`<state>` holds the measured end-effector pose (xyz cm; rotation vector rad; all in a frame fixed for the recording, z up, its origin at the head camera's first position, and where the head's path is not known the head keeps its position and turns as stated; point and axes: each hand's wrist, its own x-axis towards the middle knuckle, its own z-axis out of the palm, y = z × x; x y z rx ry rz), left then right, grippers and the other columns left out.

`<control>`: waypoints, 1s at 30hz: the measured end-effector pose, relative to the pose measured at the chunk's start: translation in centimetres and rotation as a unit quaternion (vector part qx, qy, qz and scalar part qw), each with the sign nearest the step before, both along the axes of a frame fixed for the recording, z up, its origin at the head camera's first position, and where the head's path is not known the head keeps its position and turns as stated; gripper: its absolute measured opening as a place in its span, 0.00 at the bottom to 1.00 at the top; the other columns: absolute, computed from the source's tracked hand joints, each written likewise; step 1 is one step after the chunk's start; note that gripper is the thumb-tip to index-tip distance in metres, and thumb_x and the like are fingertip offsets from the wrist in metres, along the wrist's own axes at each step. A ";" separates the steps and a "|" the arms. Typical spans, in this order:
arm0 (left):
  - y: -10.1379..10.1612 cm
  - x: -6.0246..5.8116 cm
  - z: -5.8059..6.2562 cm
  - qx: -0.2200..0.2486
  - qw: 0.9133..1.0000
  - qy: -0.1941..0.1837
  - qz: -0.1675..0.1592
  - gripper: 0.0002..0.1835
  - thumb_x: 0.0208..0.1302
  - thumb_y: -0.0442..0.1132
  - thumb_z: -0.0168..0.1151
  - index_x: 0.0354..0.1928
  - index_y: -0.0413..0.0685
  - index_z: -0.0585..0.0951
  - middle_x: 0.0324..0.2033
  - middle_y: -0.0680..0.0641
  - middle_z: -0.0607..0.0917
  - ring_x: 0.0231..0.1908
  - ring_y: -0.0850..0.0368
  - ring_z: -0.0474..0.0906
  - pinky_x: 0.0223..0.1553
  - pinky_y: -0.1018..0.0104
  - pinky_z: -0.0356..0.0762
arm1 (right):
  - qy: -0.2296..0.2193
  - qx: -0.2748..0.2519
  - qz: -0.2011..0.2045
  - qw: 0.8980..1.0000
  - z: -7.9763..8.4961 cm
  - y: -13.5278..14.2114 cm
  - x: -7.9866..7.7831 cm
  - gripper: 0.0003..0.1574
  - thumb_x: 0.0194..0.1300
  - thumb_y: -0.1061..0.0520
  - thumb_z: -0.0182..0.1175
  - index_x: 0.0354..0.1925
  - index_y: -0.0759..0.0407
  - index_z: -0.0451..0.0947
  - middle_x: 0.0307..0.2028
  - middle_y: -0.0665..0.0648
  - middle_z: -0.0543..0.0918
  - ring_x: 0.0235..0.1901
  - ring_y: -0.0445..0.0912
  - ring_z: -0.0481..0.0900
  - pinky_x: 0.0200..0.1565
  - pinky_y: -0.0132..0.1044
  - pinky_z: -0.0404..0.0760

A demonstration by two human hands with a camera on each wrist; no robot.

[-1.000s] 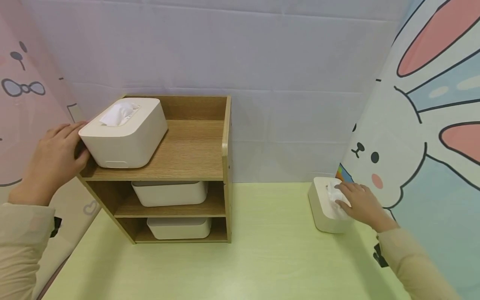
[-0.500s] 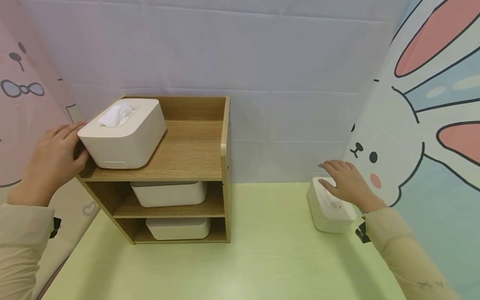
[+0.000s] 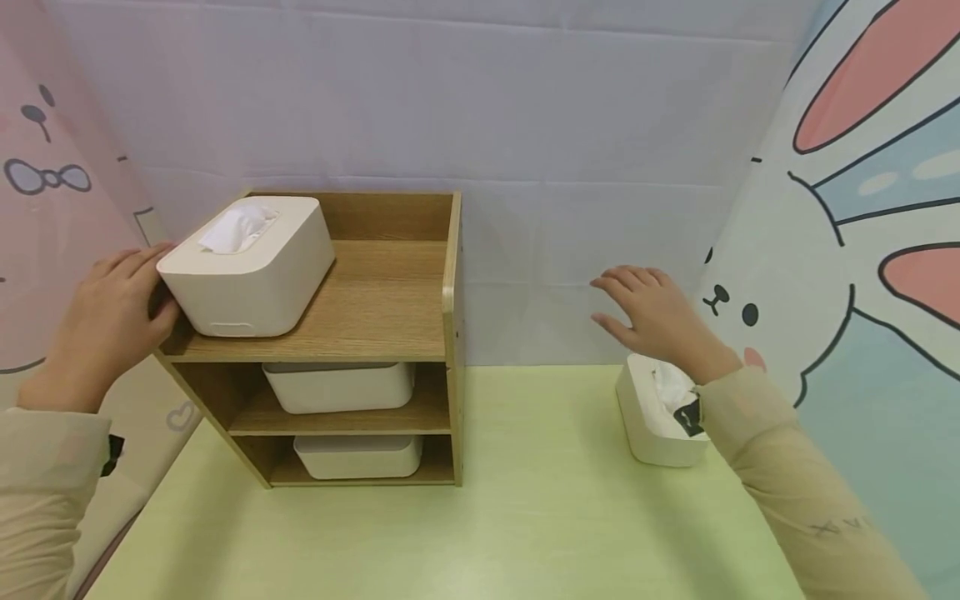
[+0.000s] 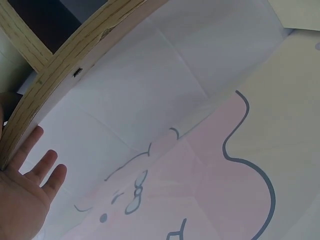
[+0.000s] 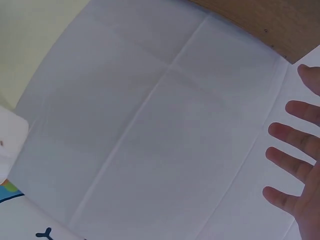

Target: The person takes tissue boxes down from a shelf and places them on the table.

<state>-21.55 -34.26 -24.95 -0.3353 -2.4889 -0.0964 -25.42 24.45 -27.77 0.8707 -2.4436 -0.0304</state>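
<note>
My left hand (image 3: pixel 112 312) holds the left side panel of a small wooden shelf unit (image 3: pixel 390 292), fingers outside it and thumb on the other side. The left wrist view shows these fingers (image 4: pixel 42 165) against the panel's outer face. Right beside this hand, a large white tissue box (image 3: pixel 247 275) sits on the shelf's top, a tissue sticking out. My right hand (image 3: pixel 648 312) is in the air, fingers spread, holding nothing. Below its wrist, a smaller white tissue box (image 3: pixel 645 417) stands on the green table, partly covered by the sleeve and a black wrist piece.
White bins sit in the shelf's middle compartment (image 3: pixel 341 390) and lower compartment (image 3: pixel 360 458). A pale cloth (image 3: pixel 570 125) hangs behind. A rabbit-print panel (image 3: pixel 885 400) borders the table (image 3: pixel 525 533) on the right, and a pink printed one (image 3: pixel 45 242) on the left.
My right hand has lifted off the smaller tissue box and moved up and left, away from its tissue. The left hand and the shelf have stayed in place.
</note>
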 end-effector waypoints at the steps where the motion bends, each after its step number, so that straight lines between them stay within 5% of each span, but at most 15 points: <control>1: 0.0 0.0 0.0 0.000 1.000 -0.001 0.001 0.32 0.54 0.29 0.54 0.64 0.33 0.62 0.60 0.32 0.68 0.56 0.32 0.61 0.63 0.41 0.53 | -0.001 0.001 0.003 1.000 0.4 -0.5 -0.1 0.29 0.59 0.46 0.57 0.54 0.61 0.71 0.53 0.63 0.75 0.55 0.59 0.70 0.55 0.57 0.68; 15: 0.2 0.1 0.0 0.003 1.000 0.009 -0.002 0.31 0.54 0.29 0.56 0.63 0.34 0.64 0.58 0.32 0.70 0.56 0.33 0.62 0.61 0.41 0.56 | -0.003 -0.009 0.053 0.999 4.1 -7.1 -1.1 0.28 0.62 0.44 0.53 0.56 0.57 0.71 0.55 0.59 0.74 0.58 0.56 0.68 0.59 0.54 0.65; 30: 0.1 0.1 -0.1 0.012 1.000 0.016 -0.009 0.31 0.53 0.28 0.55 0.62 0.34 0.64 0.57 0.31 0.70 0.56 0.31 0.62 0.62 0.41 0.55 | -0.008 0.041 0.091 0.995 8.4 -14.9 -0.1 0.30 0.66 0.40 0.46 0.60 0.53 0.67 0.58 0.54 0.72 0.61 0.52 0.66 0.65 0.49 0.60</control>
